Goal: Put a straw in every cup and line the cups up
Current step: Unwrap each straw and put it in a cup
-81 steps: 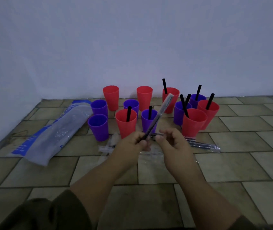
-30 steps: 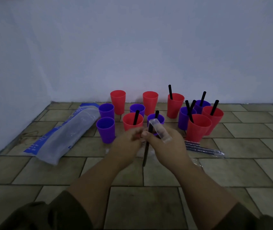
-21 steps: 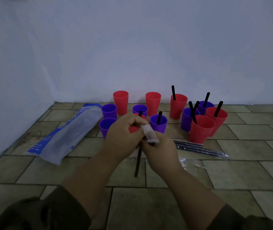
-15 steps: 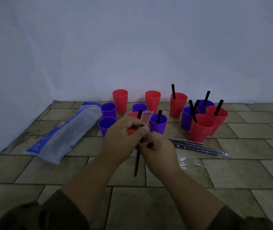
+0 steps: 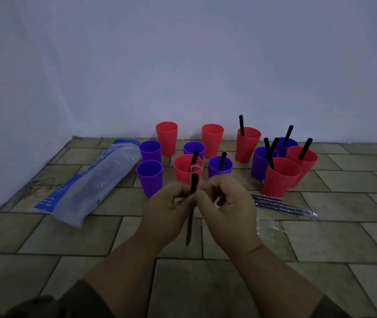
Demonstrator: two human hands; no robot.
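Between your two hands, just in front of the cluster of cups, stands the thin black plastic straw (image 5: 191, 203), its long axis close to upright: the top end pokes up above your knuckles and the lower end hangs down toward the floor tiles. Your left hand (image 5: 168, 212) is closed with its fingertips pinching the shaft; your right hand (image 5: 226, 208) is closed too, pinching at the straw and at the crinkled clear plastic sleeve (image 5: 197, 169) that rises loose and pale above the straw's top, apparently half stripped off. Which hand carries the weight I cannot tell.

The cups that have no straw all lie ahead and to your left: the near purple plastic cup (image 5: 149, 177), the purple cup behind it (image 5: 150, 150), the small purple cup at the middle back (image 5: 194, 148), and two taller red plastic cups (image 5: 166, 138) (image 5: 212, 140) by the wall. Your left hand is the nearer to most of them, so the coming move is likely forward and leftward with the straw kept upright. The near red cup (image 5: 185, 169) directly beyond your fingers already holds a straw.

All the cups are smooth, tapered and matt. To your right, wrapped spare straws (image 5: 283, 204) lie flat on the rough brownish stone floor tiles (image 5: 320, 239), glinting in their film. Far left lies a long, limp clear plastic bag with blue print (image 5: 86, 187).
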